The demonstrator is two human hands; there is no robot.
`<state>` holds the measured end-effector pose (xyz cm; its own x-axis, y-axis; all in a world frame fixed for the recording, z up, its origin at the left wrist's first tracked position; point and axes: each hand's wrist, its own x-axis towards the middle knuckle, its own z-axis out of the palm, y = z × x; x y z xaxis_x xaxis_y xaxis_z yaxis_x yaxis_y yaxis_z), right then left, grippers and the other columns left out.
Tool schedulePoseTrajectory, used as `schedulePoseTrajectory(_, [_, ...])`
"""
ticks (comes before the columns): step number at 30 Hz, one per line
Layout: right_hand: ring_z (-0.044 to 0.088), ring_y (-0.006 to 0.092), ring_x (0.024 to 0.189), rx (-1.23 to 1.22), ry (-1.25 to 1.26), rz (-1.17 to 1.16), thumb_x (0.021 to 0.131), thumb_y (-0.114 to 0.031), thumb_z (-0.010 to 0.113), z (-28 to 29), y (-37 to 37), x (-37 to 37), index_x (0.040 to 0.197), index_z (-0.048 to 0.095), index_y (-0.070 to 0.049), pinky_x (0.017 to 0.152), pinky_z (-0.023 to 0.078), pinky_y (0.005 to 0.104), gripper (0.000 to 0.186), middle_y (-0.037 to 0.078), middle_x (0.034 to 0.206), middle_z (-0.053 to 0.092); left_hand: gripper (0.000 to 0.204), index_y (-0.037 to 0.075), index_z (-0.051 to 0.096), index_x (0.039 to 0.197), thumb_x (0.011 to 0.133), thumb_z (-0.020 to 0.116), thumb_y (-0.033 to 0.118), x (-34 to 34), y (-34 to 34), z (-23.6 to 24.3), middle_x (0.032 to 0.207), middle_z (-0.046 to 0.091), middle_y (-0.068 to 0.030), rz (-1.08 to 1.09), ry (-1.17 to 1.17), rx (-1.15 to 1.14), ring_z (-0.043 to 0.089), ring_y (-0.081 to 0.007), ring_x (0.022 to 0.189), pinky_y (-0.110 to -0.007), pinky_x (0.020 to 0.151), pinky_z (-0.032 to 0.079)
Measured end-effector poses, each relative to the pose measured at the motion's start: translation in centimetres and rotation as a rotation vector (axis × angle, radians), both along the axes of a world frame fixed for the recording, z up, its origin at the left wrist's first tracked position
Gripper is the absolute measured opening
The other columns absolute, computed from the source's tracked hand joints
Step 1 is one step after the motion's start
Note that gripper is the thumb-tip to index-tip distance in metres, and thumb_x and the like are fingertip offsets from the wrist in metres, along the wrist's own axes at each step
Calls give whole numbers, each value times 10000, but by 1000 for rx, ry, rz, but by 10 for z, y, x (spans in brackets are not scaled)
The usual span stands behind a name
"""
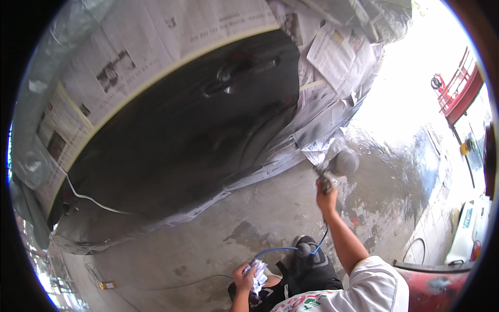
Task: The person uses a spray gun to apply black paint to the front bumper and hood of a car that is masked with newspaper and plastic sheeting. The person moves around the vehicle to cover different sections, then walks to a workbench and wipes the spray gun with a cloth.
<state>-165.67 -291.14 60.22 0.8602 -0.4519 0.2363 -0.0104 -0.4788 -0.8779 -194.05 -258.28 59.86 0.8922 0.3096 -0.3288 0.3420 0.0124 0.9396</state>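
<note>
My right hand (327, 198) is wrapped round the handle of a spray gun (344, 163) with a rounded grey cup on top. The gun is held near the lower right edge of a dark car door (182, 140). From its handle a blue air hose (275, 249) runs down and across to my left side. My left hand (242, 277) is closed on a crumpled white cloth or paper (259, 276), and the hose passes at these fingers; whether they grip it too I cannot tell. A door handle (221, 86) shows high on the dark panel.
Newspaper masking (218, 22) and tape border the door, with plastic sheeting (358, 18) beyond. The concrete floor (291, 197) looks wet at right. Behind my right arm is a red panel (436, 286). A thin cable (93, 273) lies at lower left. A red metal frame (462, 99) stands far right.
</note>
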Motion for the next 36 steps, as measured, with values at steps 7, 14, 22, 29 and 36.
schedulePoseTrajectory(7, [705,436,942,-68,306,354,946,-382,740,104,98,-163,1320,676,-178,762,542,453,431,213,989,744,299,31,676,716,866,756,277,-161,87,28,605,635,-97,22,103,598,610,-202,548,-391,539,465])
schedulePoseTrajectory(14, [747,340,946,46,346,766,945,-259,735,136,220,-308,1359,670,-127,817,565,409,440,187,1057,760,340,107,753,869,867,731,447,-317,172,74,804,730,-160,-134,162,776,689,-406,754,-480,699,543])
schedulePoseTrajectory(22, [675,376,1215,-26,294,1351,943,-203,737,127,401,-445,1398,623,-55,1011,522,426,492,233,1302,690,363,128,825,1021,909,696,449,-600,213,67,889,782,-131,345,745,108,742,-279,829,-410,809,559])
schedulePoseTrajectory(29, [674,408,1171,5,162,1866,954,-214,727,141,628,-563,1400,612,-71,972,537,425,482,212,1261,694,310,98,776,1098,900,727,332,-739,28,32,932,716,-135,1091,570,-1240,699,-268,791,-443,699,594])
schedulePoseTrajectory(36, [607,378,1301,124,232,2233,986,-269,717,130,874,-708,1459,577,-100,1066,488,391,521,216,1407,631,427,46,759,1107,864,764,398,-707,162,61,1037,724,-210,839,1183,-328,710,-351,937,-474,812,578])
